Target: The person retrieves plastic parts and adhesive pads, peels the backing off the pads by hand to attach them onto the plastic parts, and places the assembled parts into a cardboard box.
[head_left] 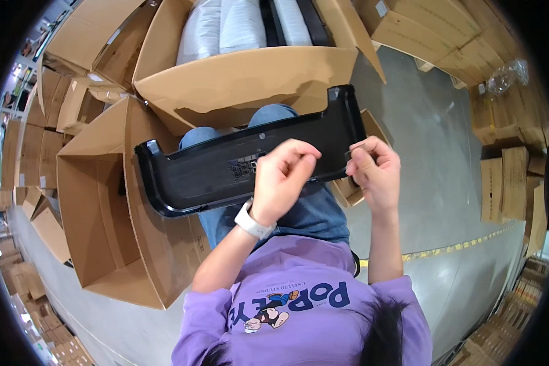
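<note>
A long black plastic panel (195,174) with raised, curved ends lies across my lap, tilted up to the right. Over its middle is my left hand (283,177), a white band on the wrist. Its fingers are curled, with thumb and forefinger drawn together; whatever they may hold is too small to make out. At the panel's right end, my right hand (375,168) pinches a small dark piece (348,156) between thumb and fingertips. I cannot tell whether that piece is loose or part of the panel. A patch of small slots and openings (243,168) shows beside my left hand.
Beyond my knees stands an open cardboard box (244,76) holding white-wrapped items (243,27) and dark panels. Another open carton (97,219) sits on the left. Part of a smaller box (351,194) shows under the panel's right side. Stacked cartons (500,183) line the right.
</note>
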`<control>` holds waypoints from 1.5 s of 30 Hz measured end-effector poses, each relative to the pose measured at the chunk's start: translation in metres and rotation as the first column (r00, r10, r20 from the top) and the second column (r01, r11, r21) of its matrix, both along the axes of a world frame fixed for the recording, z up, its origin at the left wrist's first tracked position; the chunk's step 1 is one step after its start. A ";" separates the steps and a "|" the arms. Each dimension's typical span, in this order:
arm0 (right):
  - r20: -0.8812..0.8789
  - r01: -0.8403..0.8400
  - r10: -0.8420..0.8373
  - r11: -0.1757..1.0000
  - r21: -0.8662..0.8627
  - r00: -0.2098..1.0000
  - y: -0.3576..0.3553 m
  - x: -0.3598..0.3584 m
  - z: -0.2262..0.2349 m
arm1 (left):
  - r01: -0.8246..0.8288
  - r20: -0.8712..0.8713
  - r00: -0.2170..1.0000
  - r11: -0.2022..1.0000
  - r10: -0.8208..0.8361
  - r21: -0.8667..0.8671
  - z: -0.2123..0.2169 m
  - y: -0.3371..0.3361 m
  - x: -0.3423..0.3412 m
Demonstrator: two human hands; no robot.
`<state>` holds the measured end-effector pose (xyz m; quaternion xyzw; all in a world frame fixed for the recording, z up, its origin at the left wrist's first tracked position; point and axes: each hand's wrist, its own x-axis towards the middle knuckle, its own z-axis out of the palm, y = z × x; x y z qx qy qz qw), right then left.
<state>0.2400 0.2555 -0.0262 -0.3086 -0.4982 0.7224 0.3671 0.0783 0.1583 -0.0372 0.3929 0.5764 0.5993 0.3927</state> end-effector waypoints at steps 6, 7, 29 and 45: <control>0.178 -0.108 0.036 0.905 0.412 0.983 -0.030 -0.057 0.016 | -0.169 -0.024 0.985 0.984 0.170 0.051 0.025 -0.026 -0.019; 0.146 -0.154 0.111 0.934 0.323 0.983 -0.031 -0.063 0.017 | -0.237 -0.001 0.971 0.970 0.237 0.053 0.025 -0.028 -0.022; -0.330 -0.508 0.391 0.727 -0.462 0.860 -0.040 -0.103 0.004 | -0.149 0.253 0.962 0.971 0.099 0.188 0.005 -0.048 -0.056; -0.350 -0.488 0.350 0.721 -0.492 0.869 -0.043 -0.107 -0.004 | -0.153 -0.021 0.987 0.978 0.157 0.139 0.012 -0.051 -0.058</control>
